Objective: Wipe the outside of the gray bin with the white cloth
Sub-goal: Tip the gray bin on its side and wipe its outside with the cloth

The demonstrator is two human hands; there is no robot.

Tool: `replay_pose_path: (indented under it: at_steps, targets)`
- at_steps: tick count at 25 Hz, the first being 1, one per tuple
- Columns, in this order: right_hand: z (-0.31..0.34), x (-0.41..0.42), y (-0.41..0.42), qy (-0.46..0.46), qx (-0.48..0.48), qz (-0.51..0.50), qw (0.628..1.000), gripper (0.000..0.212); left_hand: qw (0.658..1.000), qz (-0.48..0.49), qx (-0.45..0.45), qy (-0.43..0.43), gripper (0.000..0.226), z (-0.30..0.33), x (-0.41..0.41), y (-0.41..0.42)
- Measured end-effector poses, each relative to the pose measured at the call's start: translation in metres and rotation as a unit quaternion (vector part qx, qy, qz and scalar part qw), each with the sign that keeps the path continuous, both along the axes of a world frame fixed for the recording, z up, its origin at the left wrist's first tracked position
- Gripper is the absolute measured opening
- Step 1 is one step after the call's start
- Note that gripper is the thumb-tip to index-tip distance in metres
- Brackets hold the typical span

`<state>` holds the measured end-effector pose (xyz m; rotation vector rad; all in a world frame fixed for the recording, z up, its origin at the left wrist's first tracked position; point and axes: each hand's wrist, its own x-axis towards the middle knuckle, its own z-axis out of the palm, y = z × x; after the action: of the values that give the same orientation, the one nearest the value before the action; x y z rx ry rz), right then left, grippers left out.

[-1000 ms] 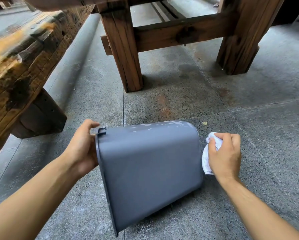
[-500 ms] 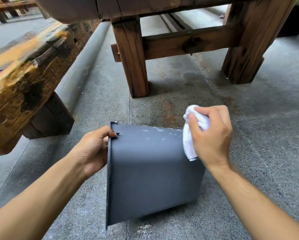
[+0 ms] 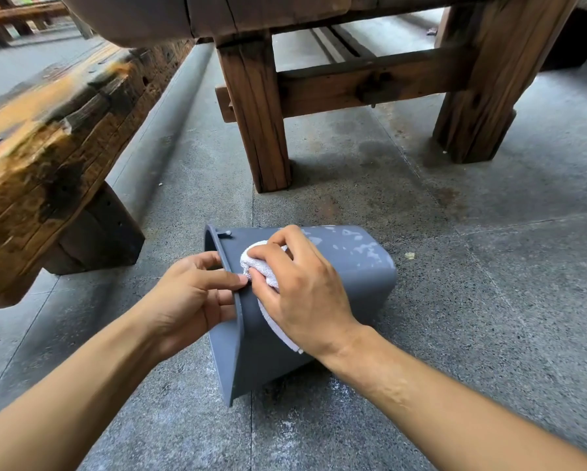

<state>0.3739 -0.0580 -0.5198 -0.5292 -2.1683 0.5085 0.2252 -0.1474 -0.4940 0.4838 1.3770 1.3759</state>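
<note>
Fingers (image 3: 268, 254) of the right hand (image 3: 305, 294) were curled around the bunched white terry cloth (image 3: 265, 270) and pressed it flat on the top side of the gray plastic bin (image 3: 360, 277), close to its open rim. The left hand (image 3: 190, 297) gripped that rim, thumb on the outside and fingers tucked inside, so the bin could not roll or slide.

The bin lay on its side on the speckled gray stone floor (image 3: 489, 300), with its mouth to the person's left and its bottom to the right. Pale, chalky smudges (dried dirt, maybe) showed on the far part of the top side, near the bottom end. So that part looked not yet clean. The side under the cloth looked smooth and dark. The face against the floor could not be seen, so it probably needed a wipe too. My guess was that the job was only partly done.

A heavy brown wooden table (image 3: 254, 113) stood behind the bin, and a rough old wooden bench (image 3: 47, 137) sat off to the left.
</note>
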Motion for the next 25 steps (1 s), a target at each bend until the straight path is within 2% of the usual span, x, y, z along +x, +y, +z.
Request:
replay_pose_path:
  at_steps: [2, 3, 5, 7, 8, 10, 13, 14, 16, 25]
  targets:
    - [-0.008, -0.002, 0.002, -0.013, 0.002, -0.009, 1.0, 0.01, 1.0, 0.004, -0.013, 0.012, 0.04, 0.005, -0.005, -0.003]
    - [-0.011, -0.002, 0.002, -0.025, 0.005, -0.015, 1.0, 0.01, 0.999, 0.005, -0.026, 0.045, 0.046, 0.009, -0.006, -0.003]
    - [-0.016, -0.004, 0.001, -0.047, 0.001, -0.024, 0.999, 0.01, 0.98, 0.009, -0.083, 0.18, 0.073, 0.015, -0.01, -0.001]
    - [-0.02, -0.007, 0.002, -0.054, 0.003, -0.039, 0.998, 0.01, 0.941, 0.022, -0.135, 0.308, 0.104, 0.022, -0.009, 0.001]
    - [-0.021, -0.009, 0.003, -0.056, 0.005, -0.046, 0.997, 0.01, 0.925, 0.004, -0.137, 0.355, 0.104, 0.024, -0.007, 0.003]
    - [-0.023, -0.01, 0.006, -0.063, 0.006, -0.061, 0.996, 0.012, 0.885, -0.066, -0.132, 0.441, 0.088, 0.023, -0.002, 0.004]
    - [-0.029, -0.008, 0.008, -0.085, 0.018, -0.082, 0.993, 0.015, 0.804, -0.113, -0.165, 0.56, 0.068, 0.019, -0.001, 0.003]
    - [-0.033, -0.006, 0.009, -0.097, 0.023, -0.087, 0.991, 0.016, 0.784, -0.111, -0.185, 0.582, 0.062, 0.019, -0.001, 0.002]
    - [-0.039, -0.003, 0.012, -0.114, 0.026, -0.098, 0.988, 0.016, 0.765, -0.106, -0.218, 0.597, 0.055, 0.018, -0.003, -0.001]
    - [-0.062, 0.031, 0.057, -0.137, -0.019, -0.183, 0.973, 0.019, 0.774, -0.1, -0.223, 0.585, 0.053, 0.011, -0.014, -0.003]
